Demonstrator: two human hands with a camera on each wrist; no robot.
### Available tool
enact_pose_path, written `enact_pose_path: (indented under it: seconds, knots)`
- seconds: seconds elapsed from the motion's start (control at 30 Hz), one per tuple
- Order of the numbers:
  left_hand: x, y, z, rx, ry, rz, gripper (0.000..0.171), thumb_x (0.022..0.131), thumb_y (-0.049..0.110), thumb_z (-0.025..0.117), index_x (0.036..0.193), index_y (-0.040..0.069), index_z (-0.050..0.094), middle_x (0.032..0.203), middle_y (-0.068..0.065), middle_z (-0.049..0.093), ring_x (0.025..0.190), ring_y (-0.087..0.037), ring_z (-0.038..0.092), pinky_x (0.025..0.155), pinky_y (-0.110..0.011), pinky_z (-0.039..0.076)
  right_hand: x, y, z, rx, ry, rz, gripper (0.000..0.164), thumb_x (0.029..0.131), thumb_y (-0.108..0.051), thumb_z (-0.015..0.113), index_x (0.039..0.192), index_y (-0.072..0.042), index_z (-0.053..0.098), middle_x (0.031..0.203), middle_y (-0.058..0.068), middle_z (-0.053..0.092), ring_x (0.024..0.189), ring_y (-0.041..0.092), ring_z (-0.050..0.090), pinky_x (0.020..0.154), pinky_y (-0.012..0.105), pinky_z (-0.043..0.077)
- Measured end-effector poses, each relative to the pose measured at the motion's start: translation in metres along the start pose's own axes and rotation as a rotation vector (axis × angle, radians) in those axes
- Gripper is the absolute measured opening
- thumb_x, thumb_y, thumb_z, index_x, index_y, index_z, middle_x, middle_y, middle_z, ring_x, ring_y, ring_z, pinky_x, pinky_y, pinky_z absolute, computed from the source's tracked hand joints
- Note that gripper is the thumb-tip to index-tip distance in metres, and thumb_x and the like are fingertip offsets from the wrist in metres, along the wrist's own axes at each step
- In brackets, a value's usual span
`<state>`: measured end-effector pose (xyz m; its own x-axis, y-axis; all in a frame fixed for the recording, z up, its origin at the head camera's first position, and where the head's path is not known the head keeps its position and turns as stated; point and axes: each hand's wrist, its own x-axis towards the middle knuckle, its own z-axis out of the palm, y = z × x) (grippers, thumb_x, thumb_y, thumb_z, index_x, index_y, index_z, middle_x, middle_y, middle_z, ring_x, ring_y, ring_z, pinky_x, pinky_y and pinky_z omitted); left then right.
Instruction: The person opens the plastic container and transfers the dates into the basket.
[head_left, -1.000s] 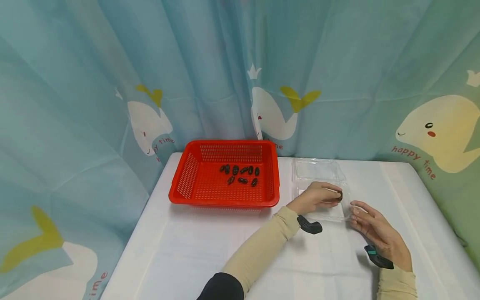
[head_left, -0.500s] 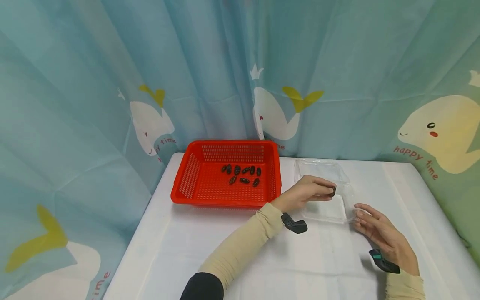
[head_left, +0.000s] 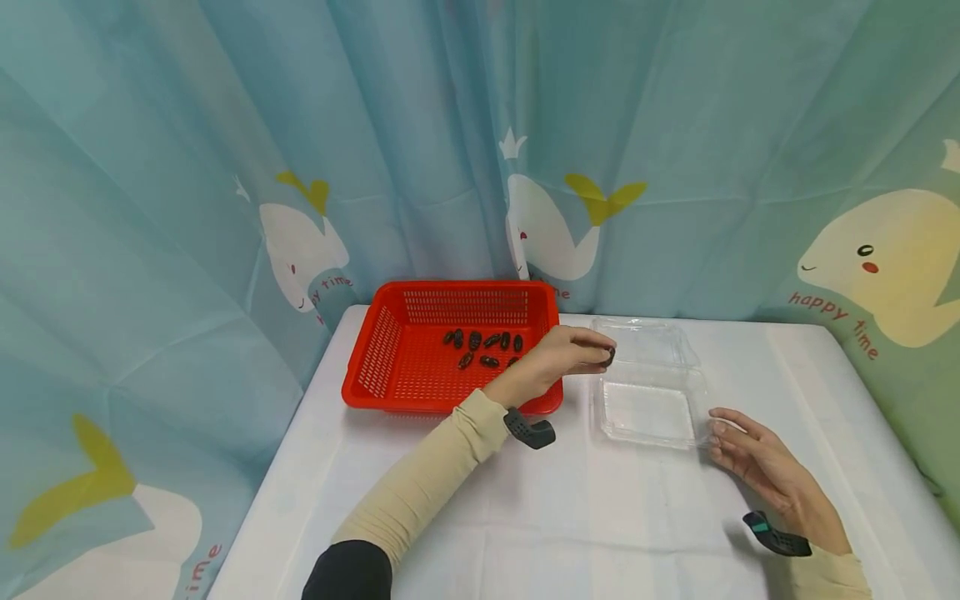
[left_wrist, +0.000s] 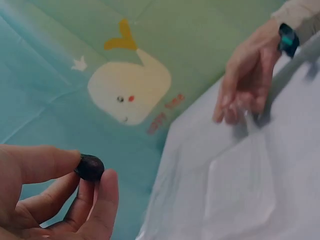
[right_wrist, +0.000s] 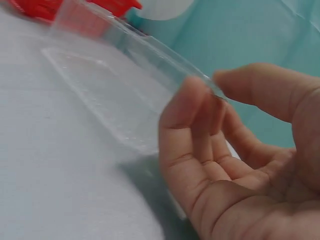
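My left hand (head_left: 558, 362) is over the gap between the red basket and the clear box, its wrist crossing the basket's right side. Thumb and fingers pinch a dark brown date (left_wrist: 90, 167), seen nearly end-on in the left wrist view. At the near right corner of an open, hinged clear plastic box (head_left: 648, 414), my right hand (head_left: 772, 467) pinches the rim between thumb and curled fingers. The right wrist view shows the fingertips (right_wrist: 187, 97) at that rim. No dates show in the box; its lid (head_left: 648, 343) lies back behind it.
A red perforated basket (head_left: 367, 396) stands at the back left with several dates (head_left: 475, 340) lying in it; my left forearm partly covers its near right corner. A white cloth covers the table (head_left: 600, 533). A blue-green curtain (head_left: 420, 125) hangs behind and on the left.
My left hand has moved left from above the box to beside the basket, still holding the date. My right hand stays at the box's corner.
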<state>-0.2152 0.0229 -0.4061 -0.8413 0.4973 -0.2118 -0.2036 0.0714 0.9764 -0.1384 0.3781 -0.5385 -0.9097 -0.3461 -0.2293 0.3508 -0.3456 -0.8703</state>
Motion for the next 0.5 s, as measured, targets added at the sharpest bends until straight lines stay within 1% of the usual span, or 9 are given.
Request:
enact_pose_path:
  seconds: [0.1,0.17,0.27,0.4,0.5]
  knots:
    - [-0.011,0.003,-0.019,0.042,0.040,0.008,0.033,0.101,0.009,0.066,0.132,0.000,0.068,0.125,-0.012,0.071,0.109,-0.022,0.073,0.104,-0.033,0.058,0.000,-0.001,0.001,-0.010,0.021,0.025,0.031,0.111,-0.005,0.045,0.122,-0.025,0.065,0.105,-0.006,0.067,0.089,0.009,0.067,0.080,0.027,0.062]
    - [-0.018,0.005,-0.032,0.054,0.069,0.005,0.033,0.101,0.010,0.065,0.133,0.001,0.068,0.128,-0.012,0.070,0.112,-0.024,0.073,0.106,-0.036,0.057,0.000,-0.001,0.002,-0.010,0.029,0.038,0.031,0.111,-0.005,0.045,0.121,-0.026,0.065,0.105,-0.006,0.066,0.089,0.009,0.067,0.080,0.027,0.061]
    - [-0.028,0.007,-0.050,0.052,0.112,-0.016,0.035,0.101,0.010,0.066,0.135,0.002,0.067,0.130,-0.012,0.068,0.119,-0.031,0.071,0.109,-0.040,0.054,0.000,-0.002,0.003,-0.008,0.038,0.046,0.030,0.111,-0.006,0.045,0.121,-0.027,0.065,0.104,-0.006,0.065,0.089,0.009,0.066,0.080,0.026,0.061]
    - [-0.041,0.009,-0.073,0.040,0.158,-0.037,0.036,0.102,0.011,0.066,0.136,0.002,0.065,0.132,-0.012,0.066,0.129,-0.040,0.064,0.113,-0.044,0.051,0.000,-0.001,0.006,-0.021,0.058,0.043,0.029,0.111,-0.007,0.046,0.121,-0.028,0.064,0.104,-0.007,0.065,0.089,0.008,0.066,0.081,0.025,0.061]
    - [-0.051,0.008,-0.089,0.044,0.194,-0.047,0.036,0.102,0.012,0.066,0.137,0.003,0.065,0.134,-0.013,0.066,0.129,-0.040,0.064,0.113,-0.044,0.052,0.001,0.001,0.009,-0.040,0.075,0.036,0.028,0.110,-0.007,0.047,0.121,-0.028,0.063,0.106,-0.008,0.064,0.090,0.007,0.066,0.080,0.024,0.060]
